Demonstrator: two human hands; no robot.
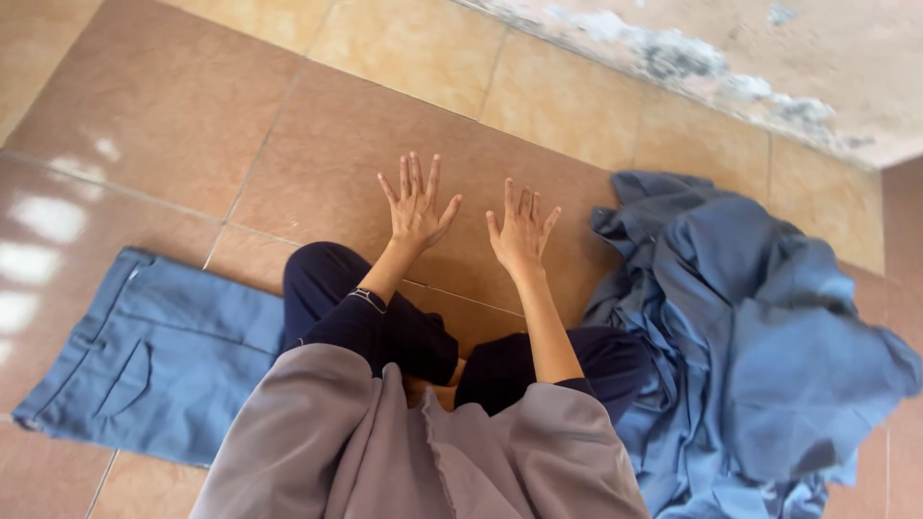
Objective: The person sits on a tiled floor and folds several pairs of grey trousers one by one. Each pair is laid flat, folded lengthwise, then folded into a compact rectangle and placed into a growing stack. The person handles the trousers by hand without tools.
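Currently, in the head view, your left hand [415,207] and your right hand [522,234] are both held out flat over the tiled floor [163,106] at the centre of the frame, fingers spread wide, palms down, holding nothing. Neither hand touches any cloth.

At the lower left of the frame, one blue garment [159,351] lies flat on the floor, smoothed out, with a waistband and a pocket seam showing; part of it runs under your knee. Judge this piece as the finished one: it lies laid out and squared.

At the right of the frame, a heap of blue garments [760,336] sits crumpled and unsorted, reaching from mid-frame down to the lower edge. Judge this heap as the work that remains; it is much the larger share.

Your right hand is the nearer to the heap, but stays apart from it. Between the two hands and the wall [769,58] at the upper right, the floor carries no cloth.
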